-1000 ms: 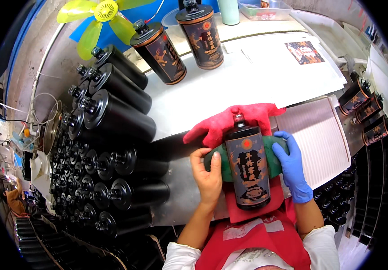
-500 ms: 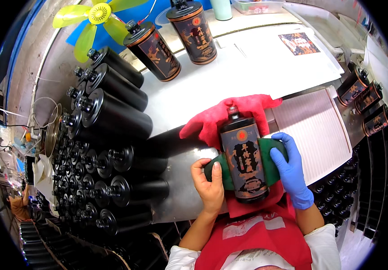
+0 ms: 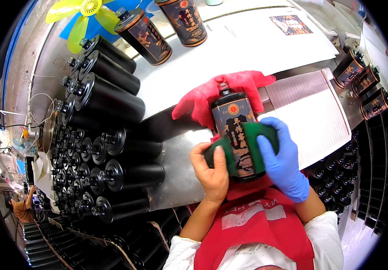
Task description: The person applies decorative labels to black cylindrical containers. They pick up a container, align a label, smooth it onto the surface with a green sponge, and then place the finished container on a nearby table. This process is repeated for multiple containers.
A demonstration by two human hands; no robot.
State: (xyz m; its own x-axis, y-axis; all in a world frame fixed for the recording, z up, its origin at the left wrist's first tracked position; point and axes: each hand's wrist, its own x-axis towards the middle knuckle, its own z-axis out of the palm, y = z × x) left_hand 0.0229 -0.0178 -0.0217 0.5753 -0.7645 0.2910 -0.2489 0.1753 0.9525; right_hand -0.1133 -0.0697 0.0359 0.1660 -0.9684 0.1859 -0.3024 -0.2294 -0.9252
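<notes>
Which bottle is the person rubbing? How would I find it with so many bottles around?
Start at the pink-red cloth on the steel counter, just below the white table. The dark labelled bottle lies flat on it, between the bare left hand and the blue-gloved right hand. It alone has a green pad wrapped across its front.

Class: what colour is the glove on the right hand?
Blue; the glove shows best in the head view.

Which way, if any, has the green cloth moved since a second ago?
Yes. The green cloth has come inward from the sides of the black bottle onto its front label; the bottle stays put on the red cloth.
</notes>
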